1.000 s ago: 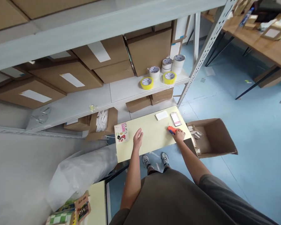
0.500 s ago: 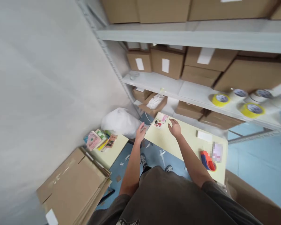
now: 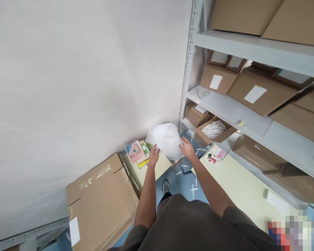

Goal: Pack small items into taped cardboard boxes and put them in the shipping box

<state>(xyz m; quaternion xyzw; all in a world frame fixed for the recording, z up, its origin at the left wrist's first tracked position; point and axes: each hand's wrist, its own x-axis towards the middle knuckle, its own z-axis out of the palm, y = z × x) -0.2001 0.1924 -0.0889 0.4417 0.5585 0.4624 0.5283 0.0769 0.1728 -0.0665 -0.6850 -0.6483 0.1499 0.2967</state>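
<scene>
My left hand (image 3: 153, 157) is above the small cream table (image 3: 161, 168), beside the booklets, its fingers apart and nothing visible in it. A pink booklet (image 3: 134, 152), a green checked one (image 3: 144, 148) and a yellow one (image 3: 143, 163) lie in a loose pile there. In front of both hands is a bulging white plastic bag (image 3: 166, 137) against the wall. My right hand (image 3: 187, 149), also open, is at the bag's right side; whether it touches the bag I cannot tell. A printed card (image 3: 215, 156) with pink and red pictures lies on the long cream table (image 3: 232, 184).
Flattened cardboard boxes (image 3: 102, 202) are stacked at the left. Shelving (image 3: 251, 111) with cartons stands at the right, a carton of white material (image 3: 214, 129) on its low level. A white box (image 3: 277, 201) lies on the long table. Paper scraps (image 3: 193, 189) litter the floor.
My view has turned left. Both hands have moved from around the long table toward the white bag and booklets. The printed card has stayed on the long table.
</scene>
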